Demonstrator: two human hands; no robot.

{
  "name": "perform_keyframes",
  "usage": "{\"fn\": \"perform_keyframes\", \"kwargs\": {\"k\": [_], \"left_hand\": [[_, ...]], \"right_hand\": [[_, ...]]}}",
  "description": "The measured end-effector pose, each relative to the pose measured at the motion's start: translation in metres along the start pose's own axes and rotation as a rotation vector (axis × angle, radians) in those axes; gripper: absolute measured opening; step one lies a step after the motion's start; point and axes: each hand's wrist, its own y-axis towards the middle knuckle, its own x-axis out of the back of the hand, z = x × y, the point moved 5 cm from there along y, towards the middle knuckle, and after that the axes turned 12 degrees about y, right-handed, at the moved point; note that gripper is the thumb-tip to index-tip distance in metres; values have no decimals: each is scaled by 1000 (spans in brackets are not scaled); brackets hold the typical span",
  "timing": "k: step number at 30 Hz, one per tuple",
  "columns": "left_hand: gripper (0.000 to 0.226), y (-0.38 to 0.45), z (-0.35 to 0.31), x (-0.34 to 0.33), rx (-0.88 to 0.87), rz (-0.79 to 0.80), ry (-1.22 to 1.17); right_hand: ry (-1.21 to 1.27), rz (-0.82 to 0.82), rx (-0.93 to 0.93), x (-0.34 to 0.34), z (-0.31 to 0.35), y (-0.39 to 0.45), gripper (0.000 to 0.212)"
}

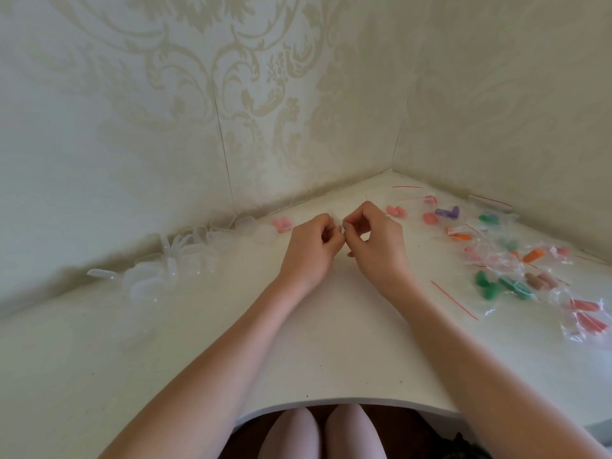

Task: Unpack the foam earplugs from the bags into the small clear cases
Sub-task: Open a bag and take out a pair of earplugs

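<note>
Both hands pinch a thin, crinkly clear bag.

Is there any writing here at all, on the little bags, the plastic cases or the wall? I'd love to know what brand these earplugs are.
None: no word, number or brand can be read anywhere in this view.
Small clear plastic bags with red seal lines: no print visible.
Small clear plastic cases: plain, no label.
Cream wallpaper with a pale floral scroll pattern: ornament only, no letters.
Item pinched between left hand and right hand: too small to tell.
</note>
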Motion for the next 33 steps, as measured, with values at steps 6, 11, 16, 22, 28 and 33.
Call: {"fn": "perform_keyframes", "kwargs": {"k": [6, 11, 16, 22, 28, 33], "left_hand": [[22, 0, -5, 4, 43, -38, -45], [31, 1, -1, 3, 114, -36, -156], [30, -2, -5, 3, 66, -84, -188], [28, 1, 2, 0, 21, -45, -151], [33, 0, -1, 0, -27, -38, 37], [38, -3, -8, -5, -55, -58, 88]], "right_hand": [[-65, -33, 105, -2, 6, -1, 5], [-89, 62, 101, -7, 7, -3, 9], [-90, 46, 77, -9, 6, -3, 10], [5, -14, -11, -6, 6, -5, 11], [-20, -110, -47, 4, 1, 0, 5], [-105, -139, -16, 13, -3, 6, 9]]}}
